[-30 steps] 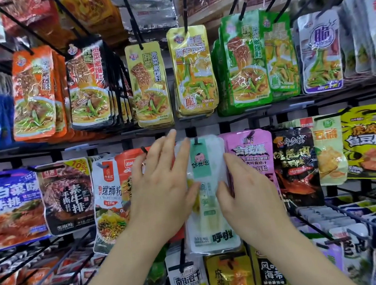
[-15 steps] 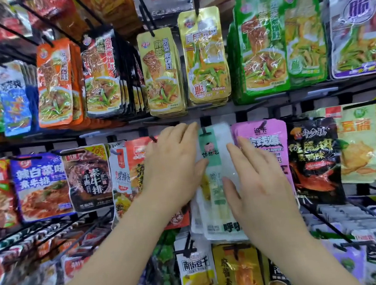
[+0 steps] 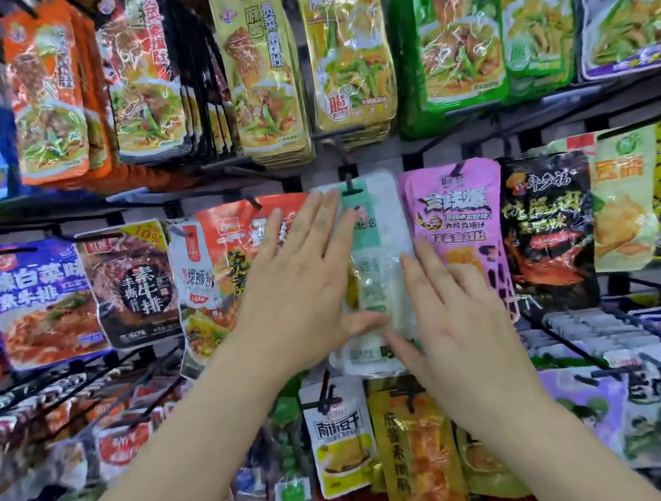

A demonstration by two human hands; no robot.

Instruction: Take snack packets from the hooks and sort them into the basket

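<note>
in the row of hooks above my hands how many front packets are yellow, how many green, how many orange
yellow packets: 2
green packets: 2
orange packet: 1
total: 5

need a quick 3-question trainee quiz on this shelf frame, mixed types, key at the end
1. True or false: the white-and-green packet is off its hook.
2. Which packet hangs next to it on the right? A orange, B pink, C blue.
3. Fill in: the left hand and right hand touch that packet with fingers ___.
Key: 1 false, it hangs on the hook. 2 B, the pink packet. 3 straight.
</note>
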